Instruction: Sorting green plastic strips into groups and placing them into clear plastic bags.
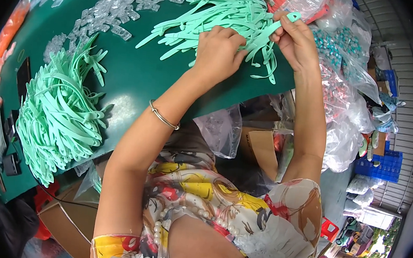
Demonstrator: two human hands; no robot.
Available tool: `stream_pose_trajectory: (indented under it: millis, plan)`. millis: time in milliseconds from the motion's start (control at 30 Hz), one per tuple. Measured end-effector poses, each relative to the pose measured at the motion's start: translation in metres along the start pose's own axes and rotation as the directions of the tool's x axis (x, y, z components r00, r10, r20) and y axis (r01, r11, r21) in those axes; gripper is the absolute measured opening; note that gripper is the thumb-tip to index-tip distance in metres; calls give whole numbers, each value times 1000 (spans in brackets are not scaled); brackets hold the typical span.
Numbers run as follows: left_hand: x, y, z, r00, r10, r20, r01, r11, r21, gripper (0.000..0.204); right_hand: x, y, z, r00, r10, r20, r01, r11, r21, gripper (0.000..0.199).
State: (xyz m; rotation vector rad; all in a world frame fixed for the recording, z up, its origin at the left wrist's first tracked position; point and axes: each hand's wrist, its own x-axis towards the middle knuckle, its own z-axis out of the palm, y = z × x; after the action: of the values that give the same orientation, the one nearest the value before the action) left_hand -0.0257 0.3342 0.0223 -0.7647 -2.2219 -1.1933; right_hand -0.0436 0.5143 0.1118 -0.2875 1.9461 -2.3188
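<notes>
Right hand (297,36) pinches one mint strap (268,33), left hand (219,49) on the loose strap pile (211,14).
We have right thumb and fingers closed on the strap near its holed broad end, at the pile's right edge. Left fingers are curled over the pile's near side; tips are partly hidden, so we can't tell if they grip a strap. The pile sits on the green table (138,69). Left of the pile we see clear plastic pieces (111,12); farther left and nearer us, a bigger strap heap (63,111); right of the pile, a clear bag of turquoise bits (339,47).
</notes>
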Motion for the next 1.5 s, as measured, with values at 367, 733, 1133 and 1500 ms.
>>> stream_pose_trajectory:
  millis: [367, 733, 1133, 1500]
  plan:
    - [-36, 32, -43, 392, -92, 915, 812, -432, -392, 35, -52, -2, 5, 960, -123, 250, 106, 991, 81, 26]
    - [-55, 36, -24, 514, -495, 701, 338, -634, -696, 21, -41, 47, -26, 943, -164, 288, 314, 165, -935, 10]
    - [-83, 37, -29, 516, -539, 666, 452, -489, -746, 22, -24, 60, -36, 892, -169, 419, 372, -251, -893, 19]
    - [-74, 36, -26, 481, -489, 727, 540, -488, -686, 22, -12, 58, -42, 894, -57, 444, 417, -250, -874, 19]
